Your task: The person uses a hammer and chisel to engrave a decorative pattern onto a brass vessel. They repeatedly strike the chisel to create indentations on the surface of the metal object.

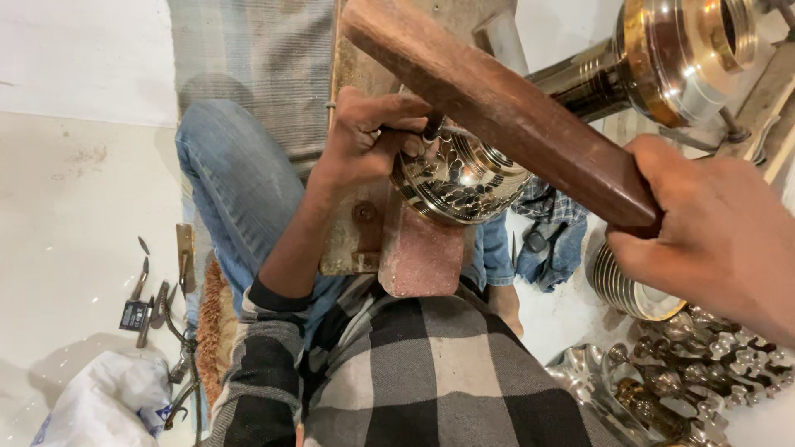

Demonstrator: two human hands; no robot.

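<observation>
- Two bare hands are busy over a worn metal-and-wood work block (356,223) that stands between the person's knees.
- Left hand (368,136) has its fingers curled tight and pressed together, pinching a thin dark punch (432,126); only the short top of that tool shows, the rest is buried in the fist.
- Its tip meets the rounded brass bowl piece (460,182), shiny and covered with small hammered dimples, which lies on the block just beside the left hand; the far rim is hidden under the mallet.
- Right hand (712,240) is wrapped shut around the narrow end of a heavy wooden mallet (505,112), raised above the bowl; its fingertips sit on the far side, so I cannot tell exactly how they lock.
- Mallet's upper end runs out of the frame at the top.
- Large brass lamp part (679,54) sits at upper right, cut off by the edge.
- Ribbed brass ring (625,290) and a heap of small brass castings (704,364) lie lower right, partly cropped.
- Small hand tools (149,298) lie on the floor at left, probably chisels, too small to be sure.
</observation>
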